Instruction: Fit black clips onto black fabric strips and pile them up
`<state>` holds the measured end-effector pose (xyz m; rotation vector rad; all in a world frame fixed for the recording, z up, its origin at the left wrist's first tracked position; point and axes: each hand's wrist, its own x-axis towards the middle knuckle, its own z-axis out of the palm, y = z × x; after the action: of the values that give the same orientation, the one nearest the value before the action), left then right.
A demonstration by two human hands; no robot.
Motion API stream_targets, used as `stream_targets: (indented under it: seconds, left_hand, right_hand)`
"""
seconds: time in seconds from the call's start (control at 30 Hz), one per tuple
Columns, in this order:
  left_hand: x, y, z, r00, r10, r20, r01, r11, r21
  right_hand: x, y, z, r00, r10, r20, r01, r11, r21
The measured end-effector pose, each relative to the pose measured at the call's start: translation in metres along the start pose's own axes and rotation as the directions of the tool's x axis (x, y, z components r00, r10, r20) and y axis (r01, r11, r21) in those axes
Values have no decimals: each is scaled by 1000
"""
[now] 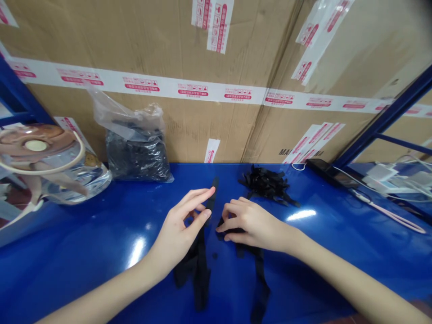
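My left hand (184, 225) is over the blue table, its thumb and index finger apart. A narrow black strip (212, 202) runs just beside those fingertips; whether they touch it I cannot tell. Below that hand lies a bunch of black fabric-like strips (199, 274), partly covered by it. My right hand (246, 222) has its fingers curled down and closed on a black strip (221, 223) at the table's middle. More dark strips (259, 283) trail from under this hand toward the front edge. Behind it sits a loose heap of short black strips (266, 183).
A clear plastic bag of black pieces (137, 153) stands at the back left, near a transparent jug (64, 166) with a beige handle. Large taped cartons (216, 121) wall off the back. A black phone-like device (329, 173), a pink strap (394, 216) and white cables occupy the right.
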<state>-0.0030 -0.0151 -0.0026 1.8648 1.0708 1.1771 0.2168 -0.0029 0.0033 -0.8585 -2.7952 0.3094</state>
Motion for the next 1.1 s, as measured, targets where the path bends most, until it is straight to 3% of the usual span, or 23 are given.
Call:
stream_targets:
  seconds: [0.17, 0.33, 0.47, 0.6, 0.7, 0.9, 1.1]
  left_hand:
    - [1, 0, 2, 998, -33, 51, 33, 999, -12]
    - [1, 1, 3, 996, -30, 82, 33, 999, -24]
    - [-1, -1, 3, 997, -19, 81, 18, 1000, 5]
    - [-2, -3, 4, 995, -11, 96, 10, 1000, 2]
    - [-3, -3, 4, 994, -10, 109, 10, 1000, 0]
    - [-3, -4, 5, 992, -2, 129, -2, 999, 33]
    - [-3, -2, 5, 980, 38, 195, -50, 997, 54]
  right_hand:
    - [2, -4, 3, 1000, -6, 5, 6, 1000, 24]
    - [6, -8, 5, 988, 62, -138, -29, 973, 229]
    - [7, -11, 8, 927, 280, -251, -101, 828, 552]
    - [8, -11, 10, 850, 432, -303, -74, 666, 742]
    - [9, -10, 13, 814, 496, -303, -83, 614, 785]
    - [12, -9, 18, 814, 543, -208, -86, 466, 881]
    - [15, -16, 14, 824, 534, -189, -87, 449, 889]
